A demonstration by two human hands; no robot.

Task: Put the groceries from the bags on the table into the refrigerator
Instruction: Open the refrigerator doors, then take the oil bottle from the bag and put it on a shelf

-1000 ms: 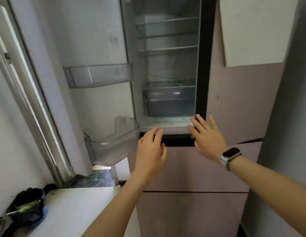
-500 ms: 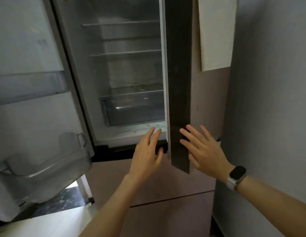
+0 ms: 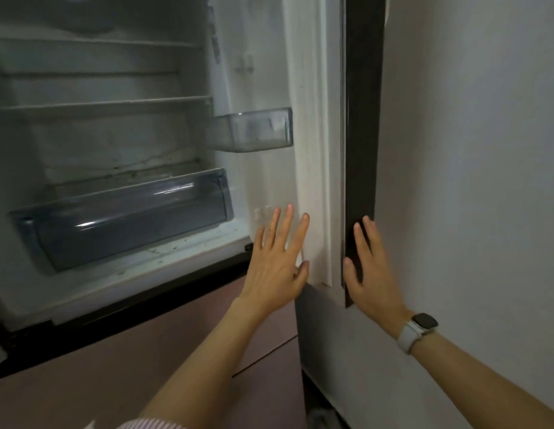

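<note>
The refrigerator's upper compartment [image 3: 121, 168] stands open, with bare shelves and a clear drawer [image 3: 127, 218] at the bottom. Its right door [image 3: 312, 168] is swung wide, almost against the wall, showing a white inner lining and dark edge [image 3: 360, 150]. My left hand [image 3: 277, 258] lies flat, fingers spread, on the door's inner lining near its lower corner. My right hand [image 3: 367, 267], with a watch on the wrist, rests open on the door's dark edge. No groceries or bags are in view.
A clear door bin [image 3: 254, 130] sticks out from the right door at mid height. A pale wall [image 3: 470, 181] rises close behind the door on the right. Pink lower refrigerator doors [image 3: 130, 366] are shut below the opening.
The right door has swung from nearly shut to wide open toward the wall, both hands following it. My view has shifted right; the left door and the table have dropped out of sight.
</note>
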